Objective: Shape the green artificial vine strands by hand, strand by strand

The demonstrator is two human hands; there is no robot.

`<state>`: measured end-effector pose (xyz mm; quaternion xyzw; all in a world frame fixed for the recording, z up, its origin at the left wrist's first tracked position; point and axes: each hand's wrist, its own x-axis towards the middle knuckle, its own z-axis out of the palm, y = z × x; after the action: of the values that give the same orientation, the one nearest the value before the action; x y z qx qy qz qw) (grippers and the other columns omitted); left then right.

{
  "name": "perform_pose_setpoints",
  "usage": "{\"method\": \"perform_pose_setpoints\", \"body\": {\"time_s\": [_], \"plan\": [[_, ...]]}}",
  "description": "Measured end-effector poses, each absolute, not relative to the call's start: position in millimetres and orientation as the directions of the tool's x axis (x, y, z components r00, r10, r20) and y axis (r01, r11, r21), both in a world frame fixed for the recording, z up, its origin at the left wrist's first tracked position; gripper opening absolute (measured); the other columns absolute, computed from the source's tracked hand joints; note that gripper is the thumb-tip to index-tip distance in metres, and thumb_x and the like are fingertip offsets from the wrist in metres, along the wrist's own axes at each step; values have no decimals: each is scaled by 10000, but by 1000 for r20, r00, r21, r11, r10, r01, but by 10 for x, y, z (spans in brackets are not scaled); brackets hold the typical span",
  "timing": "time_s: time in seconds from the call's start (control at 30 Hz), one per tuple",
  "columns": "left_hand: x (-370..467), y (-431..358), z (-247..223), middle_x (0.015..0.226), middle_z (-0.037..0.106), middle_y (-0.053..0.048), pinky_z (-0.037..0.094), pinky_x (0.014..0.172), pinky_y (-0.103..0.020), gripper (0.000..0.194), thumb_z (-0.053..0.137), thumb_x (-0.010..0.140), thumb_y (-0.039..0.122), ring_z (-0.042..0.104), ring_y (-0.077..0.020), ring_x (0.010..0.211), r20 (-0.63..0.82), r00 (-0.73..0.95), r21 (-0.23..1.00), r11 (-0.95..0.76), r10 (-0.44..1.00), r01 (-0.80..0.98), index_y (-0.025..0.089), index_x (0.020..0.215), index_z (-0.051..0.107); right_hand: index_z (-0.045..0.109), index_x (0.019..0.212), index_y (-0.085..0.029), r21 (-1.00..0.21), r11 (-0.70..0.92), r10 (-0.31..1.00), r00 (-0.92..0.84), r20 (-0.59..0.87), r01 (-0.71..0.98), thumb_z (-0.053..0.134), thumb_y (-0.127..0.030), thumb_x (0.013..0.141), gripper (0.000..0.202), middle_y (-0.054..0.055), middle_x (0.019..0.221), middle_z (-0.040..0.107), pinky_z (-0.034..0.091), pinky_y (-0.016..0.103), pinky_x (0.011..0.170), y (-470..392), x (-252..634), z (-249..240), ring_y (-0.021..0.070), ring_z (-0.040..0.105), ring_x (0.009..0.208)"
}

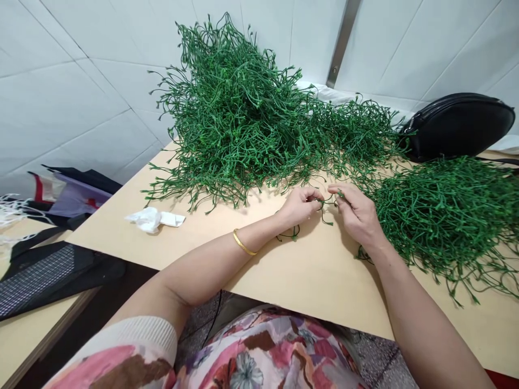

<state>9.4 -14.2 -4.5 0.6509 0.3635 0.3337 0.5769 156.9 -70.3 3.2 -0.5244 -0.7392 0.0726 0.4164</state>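
In the head view my left hand [302, 206] is closed, thumb and fingertips pinching a thin green artificial plant stem [326, 220]. Facing it, my right hand [359, 212] is closed too, its fingers at the other side of the same stem, just above the table. The stem's thin ends stick out between the two hands. Part of another green stem [295, 234] shows under my left wrist. A big tangled pile of green stems [247, 113] lies beyond my hands, and a second pile [450, 216] is right of my right hand.
The light wooden table [259, 270] carries a crumpled white tissue [150, 219] at left. A black bag [462, 127] stands at the back right against the tiled wall [121, 32]. Dark bags [40, 275] lie on a separate surface at far left.
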Motion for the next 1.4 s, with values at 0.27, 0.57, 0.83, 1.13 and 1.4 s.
{"method": "perform_pose_setpoints", "body": {"time_s": [0.27, 0.57, 0.83, 1.13, 1.4], "plan": [[95, -182, 1, 485, 460, 52, 300, 441, -182, 55, 492, 622, 102, 398, -49, 433, 2, 578, 993, -68, 816, 92, 127, 646, 534, 596, 997, -159, -327, 333, 845, -126, 519, 884, 400, -171, 834, 255, 102, 897, 595, 412, 322, 722, -733, 1566, 24, 208, 540, 826], [93, -140, -103, 536, 453, 43, 288, 508, -208, 64, 486, 664, 172, 379, -70, 533, 123, 533, 925, -292, 837, 244, 135, 629, 524, 625, 866, -174, -454, 254, 916, -61, 397, 854, 476, -297, 836, 196, 53, 774, 560, 364, 273, 629, -762, 1508, 70, 159, 506, 693], [68, -139, -103, 571, 474, 39, 297, 540, -213, 66, 499, 675, 192, 401, -79, 574, 168, 574, 874, -391, 802, 289, 138, 649, 525, 412, 630, -188, -573, 146, 964, 14, 264, 806, 454, -271, 811, 203, -8, 608, 456, 276, 240, 551, -726, 1466, 37, 113, 396, 577], [48, -147, -36, 584, 484, 23, 279, 553, -238, 84, 465, 664, 168, 392, -102, 583, 184, 622, 687, -552, 761, 473, 156, 673, 547, 456, 717, -202, -419, 137, 986, -83, 145, 897, 392, -276, 827, 147, -7, 577, 450, 219, 258, 538, -769, 1461, 76, 126, 360, 541], [59, -167, -53, 566, 507, 34, 291, 516, -211, 146, 472, 677, 171, 391, -81, 536, 176, 591, 832, -440, 787, 338, 141, 755, 592, 474, 656, -182, -856, 27, 1000, -5, 29, 517, 499, -375, 791, 236, -13, 609, 487, 268, 232, 509, -723, 1505, 69, 91, 367, 535]]}}
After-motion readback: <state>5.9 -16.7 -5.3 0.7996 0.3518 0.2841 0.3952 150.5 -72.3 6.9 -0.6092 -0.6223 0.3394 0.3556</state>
